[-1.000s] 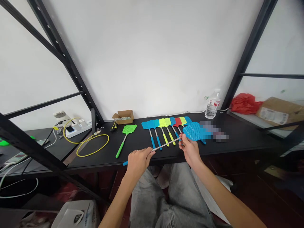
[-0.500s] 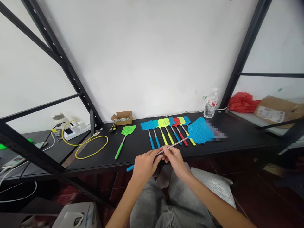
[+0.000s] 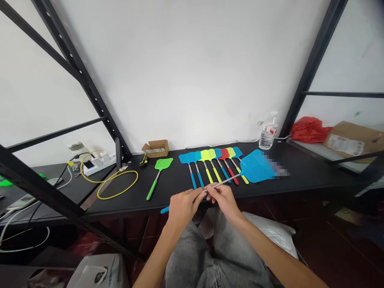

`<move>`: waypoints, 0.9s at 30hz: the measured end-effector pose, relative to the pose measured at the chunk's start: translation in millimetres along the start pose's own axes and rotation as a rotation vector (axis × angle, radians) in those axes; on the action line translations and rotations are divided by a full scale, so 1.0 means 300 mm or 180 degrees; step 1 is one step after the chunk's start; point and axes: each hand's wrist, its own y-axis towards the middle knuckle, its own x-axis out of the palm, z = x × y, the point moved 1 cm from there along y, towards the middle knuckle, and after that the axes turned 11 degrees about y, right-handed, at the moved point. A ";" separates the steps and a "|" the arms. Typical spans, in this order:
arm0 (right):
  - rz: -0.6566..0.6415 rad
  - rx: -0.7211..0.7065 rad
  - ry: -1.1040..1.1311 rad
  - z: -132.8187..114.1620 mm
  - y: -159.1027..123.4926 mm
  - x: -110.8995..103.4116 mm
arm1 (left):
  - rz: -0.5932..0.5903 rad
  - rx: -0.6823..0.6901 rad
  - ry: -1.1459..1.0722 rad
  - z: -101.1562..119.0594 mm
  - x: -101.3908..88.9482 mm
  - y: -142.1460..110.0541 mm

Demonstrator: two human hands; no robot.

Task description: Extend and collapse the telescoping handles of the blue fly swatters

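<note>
A blue fly swatter (image 3: 257,167) is held across the front of the table, its perforated head to the right and the blue end of its handle poking out at the left. My left hand (image 3: 185,206) is closed round the handle side of it. Close beside, my right hand (image 3: 222,200) pinches the thin metal rod between thumb and fingers. Behind my hands lies a row of several fly swatters (image 3: 210,156) in blue, yellow and red, heads toward the wall. Apart from them, to the left, lies a green fly swatter (image 3: 163,164).
On the black table (image 3: 120,204) are a small open cardboard box (image 3: 159,149), a looped yellow cable (image 3: 137,180) and a white power strip (image 3: 100,165). A water bottle (image 3: 268,132) stands at the back right. Black metal posts (image 3: 315,52) frame both sides.
The scene has shifted slightly to the right in view. Both hands keep their hold on the blue fly swatter, with hardly any movement along its rod.
</note>
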 end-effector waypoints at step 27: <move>0.0387 0.0056 0.0045 -0.042 0.038 -0.033 | 0.0123 -0.0002 0.0019 -0.040 0.006 0.007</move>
